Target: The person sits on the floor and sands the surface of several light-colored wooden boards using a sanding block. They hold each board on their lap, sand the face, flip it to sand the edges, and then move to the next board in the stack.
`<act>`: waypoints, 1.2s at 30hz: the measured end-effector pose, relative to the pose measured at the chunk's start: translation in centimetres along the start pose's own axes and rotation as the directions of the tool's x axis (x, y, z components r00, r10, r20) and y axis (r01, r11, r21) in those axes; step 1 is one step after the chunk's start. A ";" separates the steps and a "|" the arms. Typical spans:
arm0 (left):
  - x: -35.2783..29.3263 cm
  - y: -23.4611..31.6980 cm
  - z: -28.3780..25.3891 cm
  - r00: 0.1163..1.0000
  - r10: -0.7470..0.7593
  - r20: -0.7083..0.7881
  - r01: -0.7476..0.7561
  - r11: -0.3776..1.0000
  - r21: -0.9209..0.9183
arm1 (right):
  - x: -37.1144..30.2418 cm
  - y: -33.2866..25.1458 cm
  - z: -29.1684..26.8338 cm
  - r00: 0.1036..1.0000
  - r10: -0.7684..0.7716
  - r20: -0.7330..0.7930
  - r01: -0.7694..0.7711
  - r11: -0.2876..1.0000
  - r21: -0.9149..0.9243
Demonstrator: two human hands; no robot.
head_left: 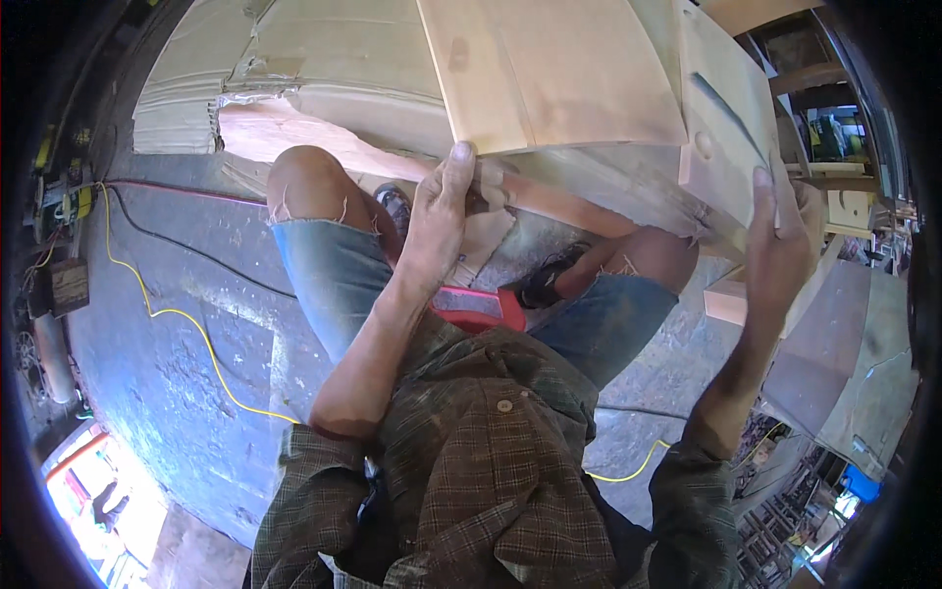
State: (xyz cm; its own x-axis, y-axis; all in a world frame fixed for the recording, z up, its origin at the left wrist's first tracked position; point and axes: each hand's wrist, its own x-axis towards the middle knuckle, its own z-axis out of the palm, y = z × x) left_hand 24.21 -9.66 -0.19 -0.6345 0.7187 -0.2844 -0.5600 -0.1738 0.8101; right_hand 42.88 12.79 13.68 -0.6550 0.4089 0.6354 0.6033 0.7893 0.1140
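A wide pale wooden panel (569, 79) with smudges and a joint line lies ahead of me, its near edge raised toward my lap. My left hand (439, 211) grips its near left corner, thumb on top and fingers hidden underneath. To its right slants a narrower wooden board (721, 108) with a round hole near one corner. My right hand (782, 231) is closed around that board's near right edge, thumb up. A thin, dark, curved strip (728, 116) runs over the board to my right thumb; whether it is a slot or a separate piece I cannot tell.
Cardboard (334, 49) and a rough wooden slab (294, 133) lie beneath the panel. I sit on a red seat (481, 306), knees apart. A yellow cord (201, 329) and a dark cable (196, 255) cross the concrete floor. Boards (834, 324) stand at the right.
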 end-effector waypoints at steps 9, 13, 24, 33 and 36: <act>2.6 2.7 -0.3 0.990 0.100 -0.103 -0.070 0.962 0.264 | -2.6 -11.1 6.3 0.883 -0.403 0.240 0.307 0.884 0.352; 2.3 3.3 -0.6 0.992 0.087 -0.094 -0.043 0.917 0.395 | -0.7 -12.0 6.6 0.782 -0.472 0.408 0.282 0.851 0.443; 2.9 2.8 0.3 0.994 -0.108 -0.019 0.108 0.994 0.009 | -1.5 -13.3 5.6 0.729 -0.457 0.510 0.284 0.879 0.383; 3.6 2.4 -0.7 0.964 -0.251 0.086 0.251 0.968 0.020 | 1.1 -13.3 6.8 0.680 -0.531 0.505 0.318 0.835 0.450; 3.6 2.1 0.0 0.965 -0.259 0.051 0.262 0.963 -0.057 | 0.6 -13.0 6.6 0.723 -0.489 0.488 0.314 0.861 0.399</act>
State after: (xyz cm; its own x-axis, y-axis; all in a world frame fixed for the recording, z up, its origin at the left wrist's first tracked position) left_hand 20.70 -7.46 0.49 -0.4398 0.7724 -0.4582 -0.7362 -0.0179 0.6765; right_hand 31.66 5.78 7.52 -0.9907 0.1328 0.0304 0.1326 0.9911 -0.0074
